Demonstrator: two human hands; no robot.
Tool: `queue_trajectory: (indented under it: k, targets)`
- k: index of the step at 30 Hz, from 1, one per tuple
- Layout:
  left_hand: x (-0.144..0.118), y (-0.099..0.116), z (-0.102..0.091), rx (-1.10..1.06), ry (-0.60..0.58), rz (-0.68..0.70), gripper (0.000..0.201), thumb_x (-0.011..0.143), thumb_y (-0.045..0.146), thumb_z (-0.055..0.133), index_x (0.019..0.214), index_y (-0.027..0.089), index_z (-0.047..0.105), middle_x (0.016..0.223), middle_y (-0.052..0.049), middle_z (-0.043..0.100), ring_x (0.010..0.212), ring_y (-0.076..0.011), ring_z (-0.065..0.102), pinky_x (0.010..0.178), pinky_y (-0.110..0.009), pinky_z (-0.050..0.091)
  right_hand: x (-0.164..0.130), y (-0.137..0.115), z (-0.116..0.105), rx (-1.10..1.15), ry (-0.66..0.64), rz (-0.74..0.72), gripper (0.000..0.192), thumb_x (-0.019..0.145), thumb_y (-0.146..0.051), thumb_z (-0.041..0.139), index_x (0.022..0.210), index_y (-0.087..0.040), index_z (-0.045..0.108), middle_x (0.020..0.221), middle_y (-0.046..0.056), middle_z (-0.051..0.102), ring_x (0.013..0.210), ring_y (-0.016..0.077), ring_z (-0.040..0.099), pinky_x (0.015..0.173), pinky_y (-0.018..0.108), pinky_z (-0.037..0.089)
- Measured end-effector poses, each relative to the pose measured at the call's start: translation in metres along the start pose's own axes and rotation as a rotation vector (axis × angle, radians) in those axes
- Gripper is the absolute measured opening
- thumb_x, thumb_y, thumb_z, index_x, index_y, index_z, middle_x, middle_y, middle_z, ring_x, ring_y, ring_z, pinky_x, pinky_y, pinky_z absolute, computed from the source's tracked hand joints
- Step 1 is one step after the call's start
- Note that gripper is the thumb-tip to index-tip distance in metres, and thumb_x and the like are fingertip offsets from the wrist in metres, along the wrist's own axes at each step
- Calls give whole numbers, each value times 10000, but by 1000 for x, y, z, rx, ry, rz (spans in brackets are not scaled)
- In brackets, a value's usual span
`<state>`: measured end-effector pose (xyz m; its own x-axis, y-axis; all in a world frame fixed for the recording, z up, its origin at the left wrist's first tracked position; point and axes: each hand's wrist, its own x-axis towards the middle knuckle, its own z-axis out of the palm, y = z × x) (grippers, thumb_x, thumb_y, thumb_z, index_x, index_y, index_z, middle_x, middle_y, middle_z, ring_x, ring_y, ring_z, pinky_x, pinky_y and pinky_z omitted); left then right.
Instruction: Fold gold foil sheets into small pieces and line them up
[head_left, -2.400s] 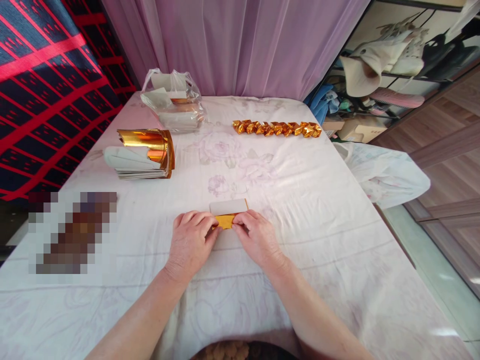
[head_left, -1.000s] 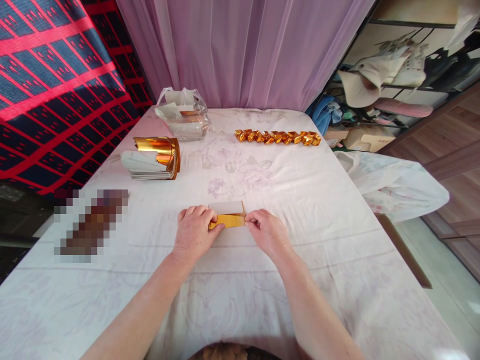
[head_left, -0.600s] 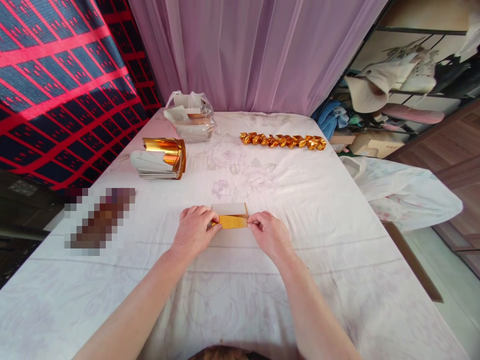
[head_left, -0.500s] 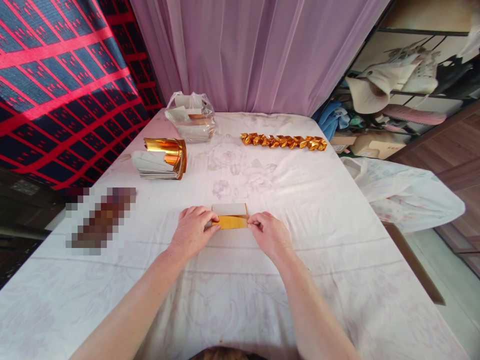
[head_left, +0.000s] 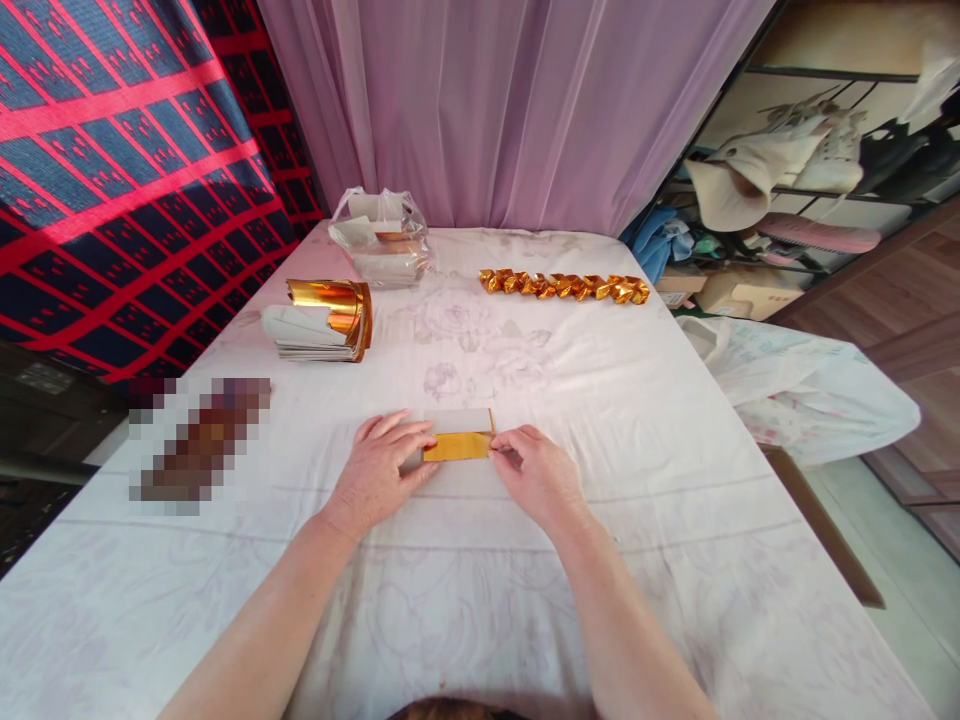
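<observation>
A partly folded sheet of gold foil paper [head_left: 457, 446] lies flat on the cloth in front of me. Its gold flap is folded over at the near side, and a pale grey strip shows behind. At the sheet's left end, my left hand [head_left: 382, 460] rests with fingers spread and fingertips touching the edge. My right hand [head_left: 536, 468] pinches the right end between thumb and forefinger. Farther back to the right runs a row of shiny folded gold pieces [head_left: 566, 285]. A bent stack of foil sheets [head_left: 322, 325] stands at the back left.
Behind the stack, a clear plastic bag [head_left: 382, 240] holds pale paper bundles. A blurred patch [head_left: 202, 440] hides something on the left. The floral cloth [head_left: 480, 590] covers the table. Purple curtains [head_left: 465, 110] hang behind, and a shelf with a cap [head_left: 731, 190] stands right.
My left thumb and fingers have loosened from the paper's left end and spread apart. The right hand stays pinched at the right end. The view has shifted slightly.
</observation>
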<state>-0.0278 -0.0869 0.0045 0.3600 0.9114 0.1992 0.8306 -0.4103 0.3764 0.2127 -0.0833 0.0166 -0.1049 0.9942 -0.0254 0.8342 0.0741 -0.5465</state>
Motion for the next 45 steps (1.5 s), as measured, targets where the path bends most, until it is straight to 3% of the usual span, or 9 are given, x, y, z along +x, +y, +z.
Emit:
queue_trajectory:
  k: [4, 8, 20, 28, 36, 45]
  targets:
    - [-2, 1, -3, 9, -33, -4, 267, 867, 357, 626, 1121, 289, 677, 1315, 0, 672, 1338, -322, 489, 1092, -569, 320, -2, -3, -1, -56, -6, -28, 117, 805, -253, 707, 922, -266, 712, 1027, 3, 674, 754, 138, 620, 646, 262, 411]
    - [-4, 2, -5, 17, -39, 7, 274, 872, 311, 600, 1134, 292, 677, 1313, 9, 673, 1344, -317, 488, 1102, -578, 300, -1, 0, 5, -101, 61, -92, 148, 849, -236, 665, 987, -269, 708, 1045, 22, 663, 881, 172, 639, 686, 267, 447]
    - [-1, 9, 6, 47, 102, 18, 205, 955, 312, 556, 1054, 329, 735, 1120, 13, 755, 1164, -255, 597, 1106, -536, 281, 5, 9, 21, -150, 259, -185, 193, 924, -249, 553, 999, -256, 730, 1046, 52, 678, 878, 180, 637, 704, 272, 482]
    - [5, 21, 2, 24, 114, -12, 176, 959, 318, 569, 1011, 331, 736, 1050, 13, 752, 1034, -228, 628, 1075, -511, 293, -4, -11, 23, -14, 129, -379, 250, 860, -170, 612, 1059, -272, 723, 1088, 55, 672, 1017, 216, 610, 878, 360, 495]
    - [6, 20, 2, 44, 110, -15, 183, 974, 343, 552, 985, 307, 731, 1034, 3, 753, 998, -220, 633, 1030, -491, 307, -1, -17, 29, -31, 124, -390, 226, 891, -209, 627, 1090, -256, 723, 1094, 59, 668, 993, 217, 600, 840, 336, 490]
    - [6, 21, 0, -8, 104, -37, 180, 968, 338, 547, 1017, 291, 713, 1039, -6, 758, 1001, -221, 639, 1003, -469, 343, 3, -24, 34, -84, 173, -409, 195, 953, -239, 564, 966, -276, 755, 991, 35, 698, 893, 189, 603, 786, 309, 478]
